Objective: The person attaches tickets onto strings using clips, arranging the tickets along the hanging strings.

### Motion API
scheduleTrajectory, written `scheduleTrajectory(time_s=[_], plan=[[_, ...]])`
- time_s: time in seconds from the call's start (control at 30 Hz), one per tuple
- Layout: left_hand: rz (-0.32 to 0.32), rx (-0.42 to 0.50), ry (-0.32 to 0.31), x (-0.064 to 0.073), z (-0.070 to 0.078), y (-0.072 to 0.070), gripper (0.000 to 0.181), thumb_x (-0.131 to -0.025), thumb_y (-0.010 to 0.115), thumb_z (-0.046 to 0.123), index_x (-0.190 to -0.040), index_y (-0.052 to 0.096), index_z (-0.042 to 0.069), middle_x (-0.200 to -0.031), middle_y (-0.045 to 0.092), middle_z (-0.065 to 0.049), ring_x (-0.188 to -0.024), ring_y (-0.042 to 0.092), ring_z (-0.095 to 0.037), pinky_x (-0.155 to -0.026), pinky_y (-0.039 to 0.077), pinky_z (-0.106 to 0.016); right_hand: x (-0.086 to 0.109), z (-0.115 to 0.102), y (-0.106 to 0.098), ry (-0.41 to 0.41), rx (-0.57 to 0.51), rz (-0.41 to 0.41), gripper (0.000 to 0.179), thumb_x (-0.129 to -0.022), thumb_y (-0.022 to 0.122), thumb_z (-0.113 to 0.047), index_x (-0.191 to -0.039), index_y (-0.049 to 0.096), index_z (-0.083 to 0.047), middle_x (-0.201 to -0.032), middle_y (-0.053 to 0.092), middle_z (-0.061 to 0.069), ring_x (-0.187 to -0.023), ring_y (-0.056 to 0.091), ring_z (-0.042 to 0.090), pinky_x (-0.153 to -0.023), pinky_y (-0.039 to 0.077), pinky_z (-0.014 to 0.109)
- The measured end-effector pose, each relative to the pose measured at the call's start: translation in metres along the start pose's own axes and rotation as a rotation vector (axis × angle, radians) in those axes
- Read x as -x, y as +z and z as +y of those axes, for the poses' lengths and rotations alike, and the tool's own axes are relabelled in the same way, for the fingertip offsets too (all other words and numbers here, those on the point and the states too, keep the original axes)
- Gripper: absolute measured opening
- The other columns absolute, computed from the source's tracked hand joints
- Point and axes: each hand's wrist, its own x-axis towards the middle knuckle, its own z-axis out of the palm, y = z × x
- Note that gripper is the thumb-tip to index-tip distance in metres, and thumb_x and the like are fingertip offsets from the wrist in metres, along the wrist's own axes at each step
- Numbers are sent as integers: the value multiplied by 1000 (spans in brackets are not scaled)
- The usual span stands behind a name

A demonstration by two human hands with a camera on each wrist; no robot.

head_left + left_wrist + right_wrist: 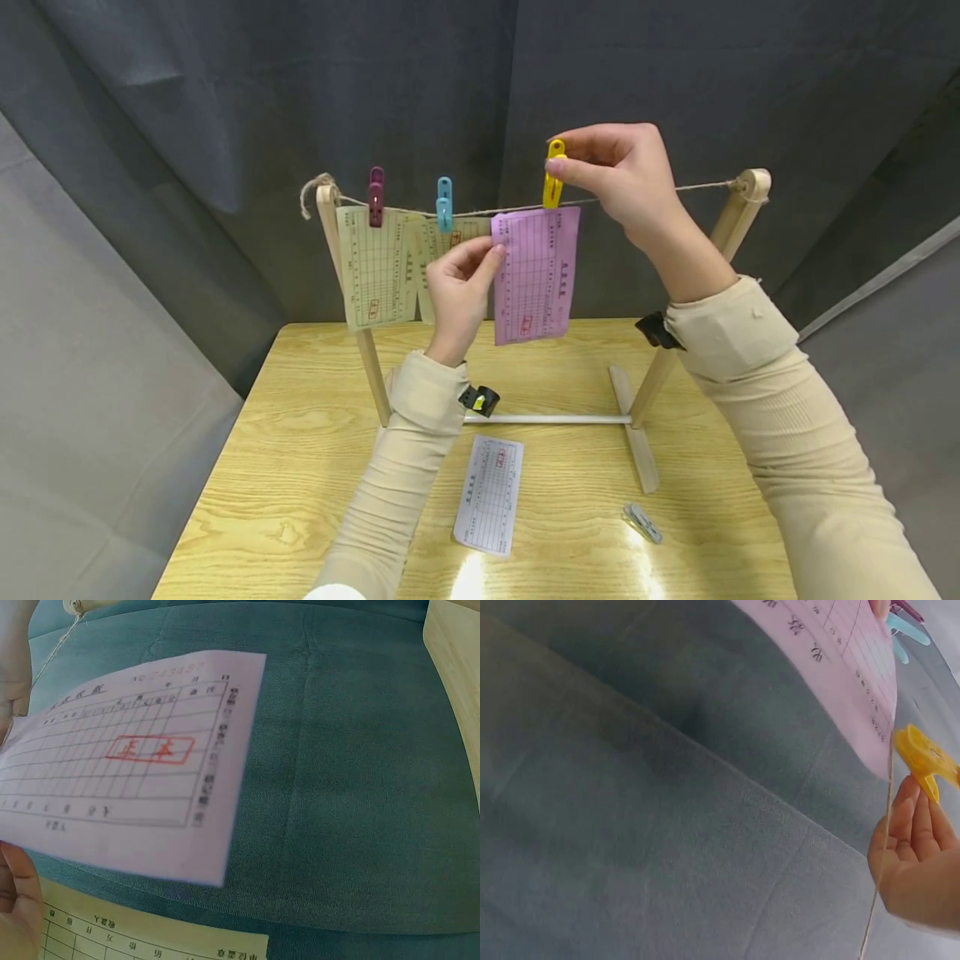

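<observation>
My left hand (459, 296) pinches the left edge of a pink printed slip (534, 279), which hangs upright against the string (517, 207). Between the thumb and fingers of my right hand (633, 179) is a yellow clothespin (553, 177), its tip pointing down at the string and the slip's top edge. Seen from the right wrist, the yellow clothespin (924, 756) is right beside the string and the slip's upper corner. A red stamp shows on the pink slip (150, 787) in the left wrist view.
Left along the string, a maroon clothespin (377, 197) and a blue clothespin (445, 206) hold yellow slips (378, 275). A wooden frame (731, 218) carries the string. On the table (300, 467) lie a whitish slip (489, 496) and a grey-green clothespin (642, 523). Dark curtain hangs behind.
</observation>
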Motion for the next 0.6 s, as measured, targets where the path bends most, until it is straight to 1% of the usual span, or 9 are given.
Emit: scheduleTrajectory(time_s=[0.1, 0.23, 0.33, 0.4, 0.5, 0.6], plan=[[-2, -1, 0, 0, 0, 0, 14, -84, 62, 0, -90, 64, -13, -83, 65, -23, -63, 56, -8, -57, 48, -21, -3, -1, 1, 50, -15, 15, 21, -80, 69, -8, -96, 68, 5, -81, 67, 2, -80, 55, 18, -73, 44, 25], [-4, -1, 8, -1, 0, 0, 14, -84, 62, 0, -90, 64, -13, -83, 65, -24, -63, 56, -8, -57, 48, -21, -7, -2, 3, 63, -27, 44, 13, -80, 69, -5, -90, 71, 3, -77, 66, -1, -85, 54, 19, -76, 44, 28], [-6, -1, 17, -1, 1, 0, 14, -84, 62, -1, -89, 64, -13, -83, 65, -24, -63, 56, -7, -57, 47, -20, -10, -2, 5, 81, -18, 60, 11, -79, 69, -5, -87, 71, 2, -75, 65, -3, -84, 54, 18, -75, 44, 28], [-6, 0, 19, -1, 0, 0, 13, -84, 62, -1, -89, 64, -14, -83, 65, -24, -63, 56, -7, -57, 47, -20, -11, -2, 6, 99, -8, 53, 13, -79, 70, -7, -88, 71, 3, -75, 66, -2, -82, 55, 18, -74, 44, 29], [-7, 1, 18, 0, 0, 0, 13, -83, 62, -2, -89, 63, -14, -83, 65, -24, -63, 57, -7, -57, 48, -21, -12, -3, 8, 125, 27, 22, 16, -79, 70, -9, -91, 71, 3, -78, 66, 0, -83, 54, 18, -78, 41, 30], [-10, 0, 16, 0, -1, 0, 13, -83, 62, -2, -89, 63, -13, -84, 65, -23, -64, 57, -7, -57, 48, -21, -12, -4, 9, 131, 78, -19, 20, -80, 70, -10, -94, 70, 5, -80, 66, 1, -86, 52, 18, -82, 38, 33]])
